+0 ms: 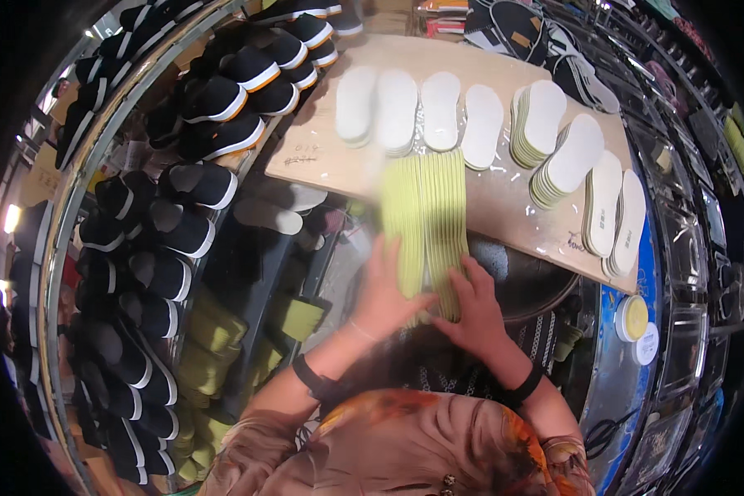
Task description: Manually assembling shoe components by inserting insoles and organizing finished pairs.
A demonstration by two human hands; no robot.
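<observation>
Both my hands grip a thick double stack of yellow-green insoles (426, 207), set on edge side by side. My left hand (382, 289) wraps the left side of the stack, thumb toward its near end. On the other side my right hand (474, 304) presses the near right end, fingers curled round it. The stack's far end overlaps the near edge of a light wooden board (314, 153). Beyond it on the board lie piles of white insoles (441, 107), several of them showing greenish layers underneath.
Racks of black shoes with white soles (223, 99) line the left. Green insole bundles (211, 347) lie below them. Right of the board, a round yellow-topped tin (632, 318) sits on a blue surface (616, 388). A dark round seat (537, 289) is under the board's near edge.
</observation>
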